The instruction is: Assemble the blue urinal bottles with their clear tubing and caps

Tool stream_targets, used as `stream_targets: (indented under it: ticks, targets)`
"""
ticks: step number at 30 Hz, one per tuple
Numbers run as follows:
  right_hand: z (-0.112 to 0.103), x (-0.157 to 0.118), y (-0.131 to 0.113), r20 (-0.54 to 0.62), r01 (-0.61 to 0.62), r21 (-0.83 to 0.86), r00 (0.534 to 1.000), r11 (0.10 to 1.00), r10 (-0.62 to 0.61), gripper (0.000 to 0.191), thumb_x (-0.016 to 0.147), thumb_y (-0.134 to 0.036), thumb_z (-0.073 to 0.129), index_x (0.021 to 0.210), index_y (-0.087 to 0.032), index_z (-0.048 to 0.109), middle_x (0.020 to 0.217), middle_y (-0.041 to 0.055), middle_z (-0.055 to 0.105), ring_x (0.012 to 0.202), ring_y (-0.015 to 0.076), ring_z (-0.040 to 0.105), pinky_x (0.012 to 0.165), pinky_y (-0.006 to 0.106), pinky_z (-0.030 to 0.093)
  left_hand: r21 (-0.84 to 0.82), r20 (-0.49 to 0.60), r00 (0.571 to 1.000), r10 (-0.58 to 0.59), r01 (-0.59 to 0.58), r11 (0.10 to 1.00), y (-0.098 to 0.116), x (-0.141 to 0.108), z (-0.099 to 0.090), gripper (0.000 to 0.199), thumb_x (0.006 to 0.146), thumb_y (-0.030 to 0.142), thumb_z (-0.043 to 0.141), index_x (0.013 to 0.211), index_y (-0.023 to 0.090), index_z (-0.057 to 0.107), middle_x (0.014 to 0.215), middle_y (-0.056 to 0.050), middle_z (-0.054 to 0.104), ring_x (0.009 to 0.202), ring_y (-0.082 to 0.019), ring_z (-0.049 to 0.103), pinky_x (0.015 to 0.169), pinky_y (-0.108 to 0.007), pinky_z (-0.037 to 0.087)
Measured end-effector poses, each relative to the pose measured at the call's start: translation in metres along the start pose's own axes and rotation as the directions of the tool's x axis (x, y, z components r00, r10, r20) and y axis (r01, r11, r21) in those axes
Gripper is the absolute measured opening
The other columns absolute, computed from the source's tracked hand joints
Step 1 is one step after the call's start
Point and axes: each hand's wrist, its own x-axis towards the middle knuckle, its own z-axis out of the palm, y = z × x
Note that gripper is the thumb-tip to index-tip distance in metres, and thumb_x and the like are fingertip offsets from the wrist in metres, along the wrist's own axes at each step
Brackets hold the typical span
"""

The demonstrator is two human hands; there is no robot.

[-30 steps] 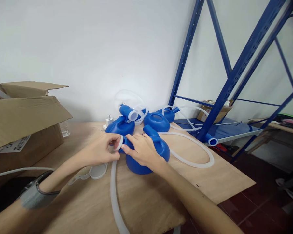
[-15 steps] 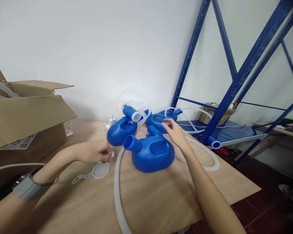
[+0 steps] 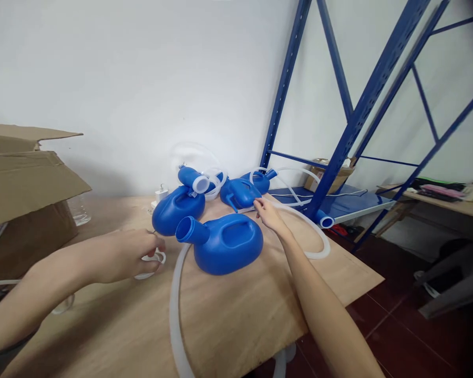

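Observation:
My left hand (image 3: pixel 147 254) is curled, its thumb and fingers closed around a small white plastic ring (image 3: pixel 162 257). Just under it lies a translucent white lid (image 3: pixel 142 274), mostly covered by the hand. In the middle of the table a blue plastic jug (image 3: pixel 228 247) rests on its base, its open neck pointing left. Behind that jug, my right hand (image 3: pixel 268 214) has its fingers pinched together beside another blue jug (image 3: pixel 240 190). What those fingers hold is too small to make out. A further blue jug (image 3: pixel 177 210) stands at the back left.
Translucent hoses (image 3: pixel 176 315) curve across the table (image 3: pixel 228 320). A cardboard box (image 3: pixel 23 178) sits on the left, near a white pump bottle (image 3: pixel 161 193). Blue metal racking (image 3: pixel 339 157) rises at the right, with a carton (image 3: pixel 327 176) on its shelf.
My view has turned right. My right hand has lowered from above the rear jugs and its fingers have closed. The blue neck behind the front jug has shifted. The left hand stays by the lid.

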Motion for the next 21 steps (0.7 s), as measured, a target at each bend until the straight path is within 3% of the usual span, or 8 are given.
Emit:
stream_targets:
  ticks: [2,3,6,8,10,12,16,21]
  targets:
    - [-0.009,-0.002,-0.012,-0.089,0.095,0.005,0.992,0.995,-0.094,0.049,0.106,-0.042,0.042,0.143,-0.013,0.056,0.114,0.0122,0.070,0.080,0.0180,0.065,0.083,0.034,0.055,0.048,0.008,1.000,-0.029,0.029,0.998,0.022,0.004,-0.021,0.030,0.088,0.049,0.059,0.108,0.033,0.075,0.087,-0.005,0.074,0.069,-0.023,0.066,0.056,-0.029,0.039]
    - [-0.012,-0.005,-0.020,-0.118,0.166,0.010,0.979,0.986,-0.164,0.050,0.106,-0.044,0.042,0.146,-0.015,0.055,0.116,0.0121,0.068,0.083,0.0188,0.065,0.085,0.036,0.055,0.097,0.010,1.000,-0.021,0.019,0.995,0.035,0.007,-0.031,0.028,0.089,0.050,0.058,0.099,0.031,0.075,0.082,-0.005,0.073,0.067,-0.023,0.065,0.054,-0.029,0.036]
    - [-0.015,-0.021,-0.050,-0.131,0.450,0.030,0.887,0.893,-0.442,0.047,0.107,-0.045,0.044,0.142,-0.020,0.062,0.111,0.0103,0.067,0.087,0.0207,0.066,0.086,0.038,0.055,0.200,-0.206,0.978,-0.025,0.068,0.977,0.066,0.018,-0.050,0.035,0.095,0.054,0.051,0.088,0.025,0.069,0.078,-0.006,0.068,0.066,-0.023,0.062,0.057,-0.031,0.038]
    - [-0.009,-0.036,-0.071,-0.080,0.552,0.041,0.833,0.833,-0.548,0.042,0.107,-0.043,0.044,0.138,-0.024,0.066,0.110,0.0090,0.068,0.093,0.0217,0.067,0.088,0.039,0.056,0.222,-0.467,0.883,0.055,0.057,0.973,0.078,0.025,-0.053,0.042,0.093,0.057,0.057,0.114,0.022,0.064,0.103,-0.009,0.070,0.082,-0.027,0.066,0.067,-0.033,0.046]
    - [0.000,-0.050,-0.087,-0.038,0.601,0.070,0.799,0.796,-0.600,0.038,0.108,-0.040,0.045,0.135,-0.026,0.068,0.115,0.0085,0.070,0.101,0.0222,0.067,0.090,0.038,0.056,0.291,-0.570,0.798,0.193,-0.023,0.956,0.080,0.029,-0.050,0.063,0.089,0.061,0.064,0.138,0.023,0.052,0.133,-0.014,0.062,0.109,-0.032,0.064,0.084,-0.038,0.051]
    - [0.008,-0.061,-0.098,0.002,0.600,0.119,0.797,0.791,-0.604,0.038,0.106,-0.041,0.048,0.136,-0.026,0.067,0.118,0.0083,0.072,0.104,0.0224,0.068,0.091,0.038,0.056,0.339,-0.536,0.797,0.277,-0.097,0.936,0.073,0.030,-0.047,0.075,0.087,0.064,0.067,0.147,0.025,0.046,0.143,-0.015,0.057,0.119,-0.035,0.061,0.093,-0.041,0.049]
    - [0.016,-0.066,-0.105,0.114,0.481,0.223,0.851,0.848,-0.513,0.049,0.096,-0.047,0.066,0.139,-0.025,0.064,0.117,0.0079,0.075,0.105,0.0245,0.070,0.092,0.040,0.057,0.268,-0.441,0.868,0.230,-0.117,0.956,0.053,0.030,-0.048,0.069,0.085,0.069,0.066,0.138,0.026,0.057,0.127,-0.011,0.066,0.102,-0.029,0.067,0.082,-0.034,0.049]
    - [0.011,-0.061,-0.102,0.294,0.234,0.447,0.873,0.863,-0.389,0.044,0.086,-0.052,0.077,0.118,-0.023,0.075,0.106,0.0075,0.079,0.099,0.0248,0.074,0.090,0.040,0.060,0.262,-0.472,0.843,0.257,-0.143,0.954,0.044,0.028,-0.051,0.066,0.084,0.072,0.064,0.132,0.027,0.063,0.130,-0.010,0.066,0.110,-0.030,0.065,0.079,-0.031,0.046]
